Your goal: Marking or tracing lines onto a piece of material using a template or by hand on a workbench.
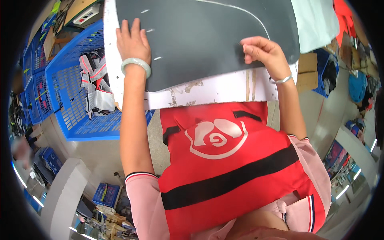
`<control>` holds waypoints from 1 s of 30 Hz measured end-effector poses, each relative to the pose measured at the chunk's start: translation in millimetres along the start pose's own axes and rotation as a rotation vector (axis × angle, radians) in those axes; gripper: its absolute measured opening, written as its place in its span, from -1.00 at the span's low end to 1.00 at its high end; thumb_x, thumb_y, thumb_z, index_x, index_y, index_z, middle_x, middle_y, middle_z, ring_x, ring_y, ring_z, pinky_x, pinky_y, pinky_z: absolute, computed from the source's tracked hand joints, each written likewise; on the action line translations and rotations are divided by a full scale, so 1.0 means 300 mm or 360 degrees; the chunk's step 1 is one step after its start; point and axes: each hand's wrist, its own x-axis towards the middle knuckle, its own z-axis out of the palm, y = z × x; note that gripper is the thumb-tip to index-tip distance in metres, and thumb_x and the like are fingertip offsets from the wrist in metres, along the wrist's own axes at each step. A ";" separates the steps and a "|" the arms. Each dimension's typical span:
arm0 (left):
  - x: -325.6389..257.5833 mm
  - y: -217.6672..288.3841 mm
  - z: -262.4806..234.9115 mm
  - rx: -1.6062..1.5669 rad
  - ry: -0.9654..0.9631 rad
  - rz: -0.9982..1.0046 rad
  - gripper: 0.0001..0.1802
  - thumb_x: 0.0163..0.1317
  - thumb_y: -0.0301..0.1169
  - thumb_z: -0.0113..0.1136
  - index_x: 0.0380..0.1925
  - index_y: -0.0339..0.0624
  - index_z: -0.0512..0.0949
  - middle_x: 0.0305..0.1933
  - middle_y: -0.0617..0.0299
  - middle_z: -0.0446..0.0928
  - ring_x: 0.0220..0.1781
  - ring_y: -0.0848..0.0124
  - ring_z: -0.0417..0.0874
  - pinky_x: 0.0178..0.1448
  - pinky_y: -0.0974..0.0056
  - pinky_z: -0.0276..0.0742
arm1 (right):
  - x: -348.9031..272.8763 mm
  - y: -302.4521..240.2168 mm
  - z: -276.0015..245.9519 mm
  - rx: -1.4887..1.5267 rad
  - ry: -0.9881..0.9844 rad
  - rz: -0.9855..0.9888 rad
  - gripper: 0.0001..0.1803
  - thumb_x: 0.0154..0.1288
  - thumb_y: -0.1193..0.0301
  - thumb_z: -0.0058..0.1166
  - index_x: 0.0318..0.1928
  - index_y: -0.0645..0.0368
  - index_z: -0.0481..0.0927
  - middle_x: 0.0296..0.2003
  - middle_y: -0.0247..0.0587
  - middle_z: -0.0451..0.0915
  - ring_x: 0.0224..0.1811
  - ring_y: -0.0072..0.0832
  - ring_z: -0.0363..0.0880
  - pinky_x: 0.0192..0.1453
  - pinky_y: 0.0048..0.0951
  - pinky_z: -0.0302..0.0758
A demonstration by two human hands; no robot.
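Note:
A large dark grey sheet [200,44] with rounded corners lies on the white worktable [228,89]. It bears a long curved white line and several short white dashes near its left side; I cannot tell if it is cloth or board. My left hand [134,44] rests flat over the sheet's left edge, fingers stretched out, with a pale green bangle at its wrist. Over the sheet's right part, my right hand [266,54] is closed in a pinch, thumb against forefinger. Whatever it holds, if anything, is too small to make out.
Left of the table stands a blue plastic basket [64,104] holding grey, black and pink cloth pieces [98,86]. Pale green fabric [316,24] covers the table's right end, with red cloth [344,18] beyond. A cardboard box [307,71] and another blue basket [329,74] stand at the right.

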 end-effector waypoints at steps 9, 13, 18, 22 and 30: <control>-0.003 0.064 -0.035 -0.0124 -0.0132 -0.0232 -0.59 0.34 -0.33 0.00 0.19 -0.06 0.41 0.36 -0.04 0.23 0.39 -0.12 0.18 0.42 -0.02 0.14 | 0.510 -0.256 0.167 -0.0347 -0.0030 -0.0195 -0.73 0.22 0.22 0.24 -0.31 0.19 0.63 -0.48 -0.42 0.54 -0.44 -0.69 0.46 -0.35 -0.56 0.43; -0.006 0.066 -0.061 -0.0060 -0.0290 -0.0296 -0.54 0.36 -0.27 -0.02 0.25 -0.06 0.37 0.41 0.00 0.15 0.44 -0.07 0.08 0.46 -0.02 0.06 | 0.786 -0.315 0.283 -0.1134 0.0128 -0.0574 -0.81 0.28 0.30 0.16 -0.30 0.15 0.53 -0.44 -0.42 0.47 -0.37 -0.55 0.47 -0.24 -0.45 0.41; 0.006 0.079 -0.063 -0.0076 -0.0259 -0.0338 -0.58 0.35 -0.32 -0.01 0.21 -0.04 0.40 0.40 0.03 0.18 0.44 -0.05 0.10 0.45 0.00 0.11 | 0.993 -0.350 0.358 -0.1411 0.0526 -0.0842 -0.66 0.08 0.24 0.04 -0.41 0.33 0.63 -0.43 0.23 0.62 -0.32 -0.03 0.64 -0.15 -0.21 0.53; 0.004 0.077 -0.056 -0.0068 -0.0273 -0.0350 -0.57 0.36 -0.30 -0.02 0.23 0.01 0.38 0.41 0.04 0.16 0.46 -0.04 0.06 0.46 0.00 0.08 | 1.048 -0.350 0.379 -0.1570 0.0524 -0.0804 -0.66 0.09 0.26 0.02 -0.38 0.33 0.64 -0.38 0.25 0.61 -0.28 0.03 0.63 -0.10 -0.18 0.53; 0.000 0.073 -0.058 -0.0081 -0.0261 -0.0354 -0.55 0.35 -0.30 0.01 0.24 0.00 0.37 0.41 0.02 0.17 0.46 -0.04 0.06 0.46 0.01 0.08 | 1.094 -0.366 0.393 -0.1627 0.0528 -0.0730 -0.66 0.09 0.27 0.00 -0.33 0.32 0.65 -0.33 0.26 0.62 -0.20 0.04 0.63 -0.06 -0.16 0.52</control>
